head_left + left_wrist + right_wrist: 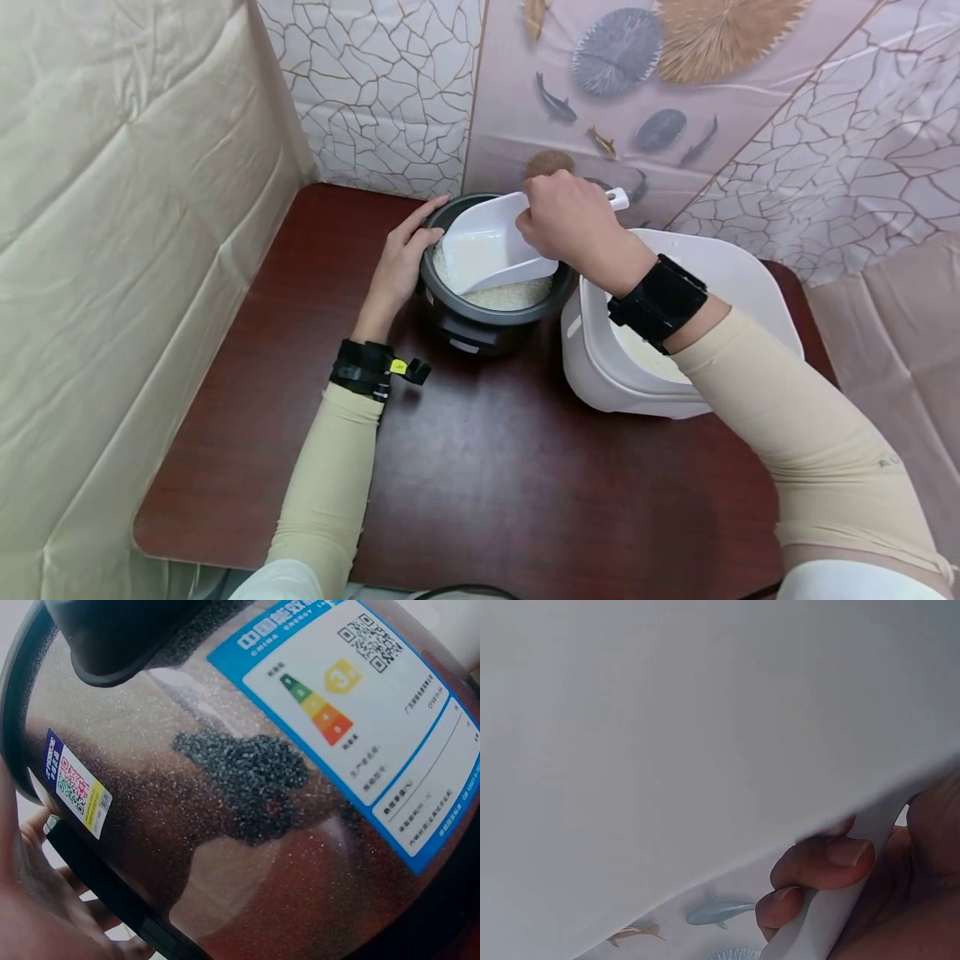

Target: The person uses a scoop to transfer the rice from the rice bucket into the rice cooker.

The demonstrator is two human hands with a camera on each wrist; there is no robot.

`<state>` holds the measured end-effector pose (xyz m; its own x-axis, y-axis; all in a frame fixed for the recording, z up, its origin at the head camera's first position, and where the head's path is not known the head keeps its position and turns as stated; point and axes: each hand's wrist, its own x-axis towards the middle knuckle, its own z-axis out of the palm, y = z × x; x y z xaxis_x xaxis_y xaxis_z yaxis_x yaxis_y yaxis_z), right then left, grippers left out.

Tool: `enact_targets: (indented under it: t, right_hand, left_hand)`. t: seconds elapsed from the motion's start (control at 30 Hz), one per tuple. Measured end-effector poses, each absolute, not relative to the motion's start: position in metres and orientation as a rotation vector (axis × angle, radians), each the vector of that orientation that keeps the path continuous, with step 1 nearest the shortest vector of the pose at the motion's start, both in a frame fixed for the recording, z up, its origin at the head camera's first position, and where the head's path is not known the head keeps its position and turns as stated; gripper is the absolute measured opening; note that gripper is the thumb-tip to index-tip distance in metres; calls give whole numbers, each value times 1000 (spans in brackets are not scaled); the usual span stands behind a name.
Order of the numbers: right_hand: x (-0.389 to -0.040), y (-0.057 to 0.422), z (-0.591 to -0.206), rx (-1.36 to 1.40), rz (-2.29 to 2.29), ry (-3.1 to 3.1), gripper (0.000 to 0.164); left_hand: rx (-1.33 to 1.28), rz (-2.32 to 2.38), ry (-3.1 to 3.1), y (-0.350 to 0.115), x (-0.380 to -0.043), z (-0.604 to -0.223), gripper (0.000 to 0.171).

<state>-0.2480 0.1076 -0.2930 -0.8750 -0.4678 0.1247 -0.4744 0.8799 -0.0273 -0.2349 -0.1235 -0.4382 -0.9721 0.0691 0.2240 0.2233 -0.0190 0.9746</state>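
My right hand (564, 218) grips the handle of a white scoop (491, 218), its fingers (821, 864) curled round the handle in the right wrist view. The scoop is tipped over a dark rice cooker (480, 315), with some pale grains in its bowl. White rice (517, 296) lies inside the cooker, partly hidden under the scoop. My left hand (396, 262) rests against the cooker's left side, thumb and forefinger extended along the rim. In the left wrist view, the glossy cooker wall carries a blue-edged energy label (352, 712), and fingers show beside a black handle (112, 889).
A white plastic bin (600, 375) holding rice (651, 354) stands right of the cooker, beneath my right forearm. Both stand on a dark red-brown table (480, 467). Patterned sheeting (382, 92) hangs behind, and beige cloth (127, 250) hangs at the left.
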Motion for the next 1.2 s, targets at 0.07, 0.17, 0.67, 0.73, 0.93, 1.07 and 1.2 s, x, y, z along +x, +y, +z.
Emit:
enact_targets:
  t: [0.07,0.17,0.67,0.73,0.93,1.07,1.2]
  right_hand:
    - [-248,107,-294,737,87,-2927,15]
    - [-248,107,-295,735,87,-2919,15]
    - [-247,111,-297,773,70,-2857,16]
    - [-245,111,-295,793,43,-2810,16]
    - [-239,109,-285,859,-38,-2637,17]
    - [-237,104,-279,891,-70,-2568,20]
    - [-234,99,-271,881,-132,-2556,20]
  left_hand:
    - [-316,-2133,-2124,-124,-235,-438,50]
    - [-315,-2122,-2129,-125,-235,-439,49]
    - [-314,-2153,-2123,-124,-234,-443,49]
    - [-314,-2166,-2119,-124,-234,-443,50]
    - [-324,-2166,-2126,-124,-233,-440,51]
    - [-319,-2145,-2133,-124,-233,-440,51]
    - [-325,-2132,-2127,-124,-235,-439,51]
